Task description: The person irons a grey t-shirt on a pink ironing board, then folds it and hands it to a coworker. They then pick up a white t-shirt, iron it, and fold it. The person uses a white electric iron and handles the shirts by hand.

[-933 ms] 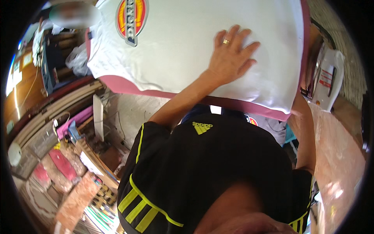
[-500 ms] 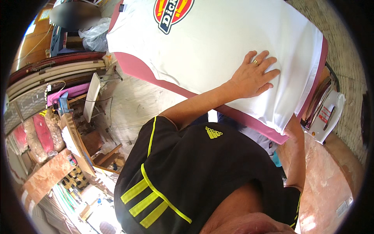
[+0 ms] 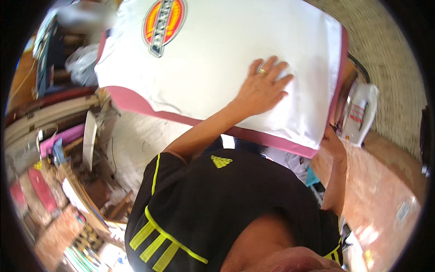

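Note:
A white T-shirt [image 3: 204, 59] with a red, yellow and dark printed emblem is spread over a wide board with a dusky pink edge [image 3: 272, 142]. My left hand [image 3: 263, 88] lies flat on the shirt, fingers spread, with a ring on one finger. At the board's near right corner is my right hand [image 3: 334, 143], beside the shirt's hem. Its fingers curl in at the corner and are partly hidden, so what they hold cannot be made out.
A white plastic-looking object [image 3: 360, 111] with red markings stands right of the board. Pinkish boarding [image 3: 371, 181] is at my right. To the left are a crumpled clear plastic bag [image 3: 84, 65], stacked planks [image 3: 50, 111], and a pale upright panel [image 3: 89, 140].
The view has shifted, so the board and shirt appear farther left. My left hand stays flat on the shirt. The hem by my right hand looks less bunched, and that hand sits more outside it.

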Action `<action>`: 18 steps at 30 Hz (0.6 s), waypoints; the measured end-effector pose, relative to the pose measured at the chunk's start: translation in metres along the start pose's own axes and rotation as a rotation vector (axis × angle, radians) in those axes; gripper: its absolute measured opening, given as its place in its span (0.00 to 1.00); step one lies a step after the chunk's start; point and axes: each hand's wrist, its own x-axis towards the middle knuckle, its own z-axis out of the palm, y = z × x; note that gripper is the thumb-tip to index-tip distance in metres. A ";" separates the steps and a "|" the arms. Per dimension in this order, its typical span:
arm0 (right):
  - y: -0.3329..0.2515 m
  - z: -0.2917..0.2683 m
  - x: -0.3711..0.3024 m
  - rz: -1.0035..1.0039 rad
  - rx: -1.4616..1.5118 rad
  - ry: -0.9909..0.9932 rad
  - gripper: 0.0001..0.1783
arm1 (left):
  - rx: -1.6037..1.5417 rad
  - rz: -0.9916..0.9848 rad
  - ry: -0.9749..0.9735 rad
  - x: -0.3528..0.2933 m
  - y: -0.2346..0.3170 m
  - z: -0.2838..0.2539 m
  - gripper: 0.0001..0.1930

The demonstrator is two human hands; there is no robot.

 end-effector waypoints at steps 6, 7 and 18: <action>-0.050 0.031 -0.046 0.031 0.216 0.415 0.20 | 0.014 0.037 0.018 0.004 0.005 0.003 0.21; -0.061 0.035 -0.049 0.028 0.210 0.410 0.21 | 0.020 0.045 0.015 0.005 0.008 0.000 0.21; -0.066 0.090 -0.048 -0.087 0.026 0.962 0.19 | 0.088 0.584 -0.018 0.239 -0.031 0.052 0.19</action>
